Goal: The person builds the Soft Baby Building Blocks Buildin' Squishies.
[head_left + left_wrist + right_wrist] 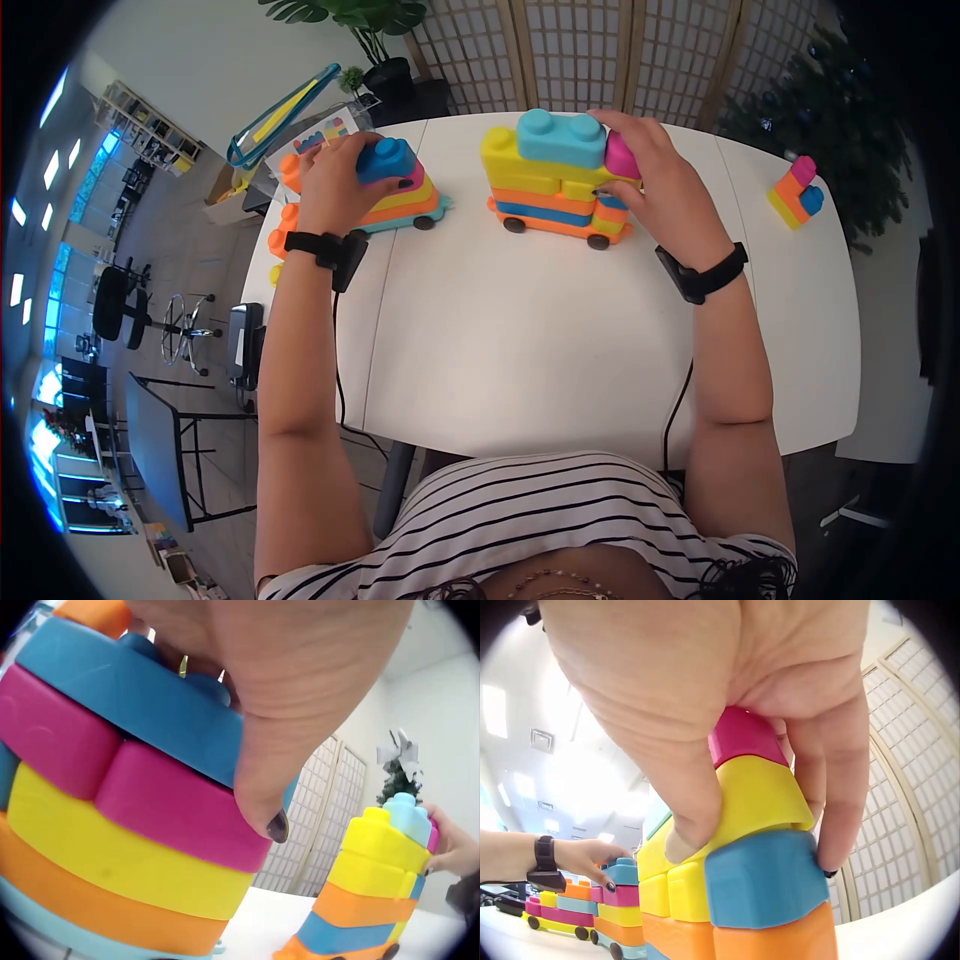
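Observation:
My left hand [333, 190] is curled over the blue block [388, 158] atop a wheeled block stack, its thumb against the magenta layer [180, 802]. Yellow and orange layers and a light-blue wheeled base [400, 218] lie below. My right hand [678, 190] grips the upper right end of another wheeled stack from above. Its thumb presses the yellow block [757, 796], the palm covers part of the magenta block [620, 157], and the fingers reach around the far side. A light-blue block [560, 138] sits beside the magenta one. Orange and blue layers [545, 213] stand lower down.
A small stack of magenta, orange, blue and yellow blocks [795, 192] is on the white table [520, 350] at the right. Orange blocks [284, 232] lie left of my left hand. In the right wrist view, another wheeled row [562, 915] stands beyond the left stack.

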A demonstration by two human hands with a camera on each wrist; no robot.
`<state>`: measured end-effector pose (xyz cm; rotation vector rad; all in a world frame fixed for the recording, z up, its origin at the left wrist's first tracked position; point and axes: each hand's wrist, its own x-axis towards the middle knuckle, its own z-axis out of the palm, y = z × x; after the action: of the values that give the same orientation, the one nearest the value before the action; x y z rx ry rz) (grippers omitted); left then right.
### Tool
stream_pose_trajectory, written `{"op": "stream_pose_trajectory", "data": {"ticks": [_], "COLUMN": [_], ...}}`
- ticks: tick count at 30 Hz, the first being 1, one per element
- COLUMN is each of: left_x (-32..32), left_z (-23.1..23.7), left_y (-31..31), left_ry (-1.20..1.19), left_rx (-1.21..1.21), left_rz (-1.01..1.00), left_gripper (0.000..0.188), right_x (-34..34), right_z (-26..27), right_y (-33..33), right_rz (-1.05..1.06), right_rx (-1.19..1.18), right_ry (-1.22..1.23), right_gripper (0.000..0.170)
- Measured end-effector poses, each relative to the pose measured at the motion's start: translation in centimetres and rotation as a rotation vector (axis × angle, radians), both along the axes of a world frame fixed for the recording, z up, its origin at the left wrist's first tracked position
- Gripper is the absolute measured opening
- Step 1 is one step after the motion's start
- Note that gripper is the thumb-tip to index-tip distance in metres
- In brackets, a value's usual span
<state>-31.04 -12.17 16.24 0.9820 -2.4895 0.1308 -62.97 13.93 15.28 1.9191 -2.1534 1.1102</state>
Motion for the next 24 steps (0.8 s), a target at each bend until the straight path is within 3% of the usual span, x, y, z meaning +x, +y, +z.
{"op": "stream_pose_trajectory", "data": {"ticks": [3, 9, 13, 24], "left_x": [0.0, -0.7, -1.7, -3.4], "left_z": [-0.9, -1.5, -1.6, -1.8], "left_y": [-0.6, -0.1, 1.0, 2.4], "left_ry": [0.118, 0.276, 0.283, 0.224], "left_rx": [0.139, 0.116, 0.185, -0.002], "left_rz": [-0.075, -0.198, -0.201, -0.192], "left_gripper": [0.061, 0.059, 0.06, 0.061], "right_x": [0.0, -0.2, -0.3, -0.6], "right_z": [-0.2, -0.5, -0.4, -0.4], "right_y": [-0.1, -0.1, -0.1, 0.1], "right_rz": [0.001, 0.023, 0.028, 0.031], "right_rx": [-0.004, -0.02, -0.018, -0.014], "right_ry": [0.003, 0.007, -0.002, -0.006], "right_gripper": [0.068, 0.068, 0.069, 0.07]}}
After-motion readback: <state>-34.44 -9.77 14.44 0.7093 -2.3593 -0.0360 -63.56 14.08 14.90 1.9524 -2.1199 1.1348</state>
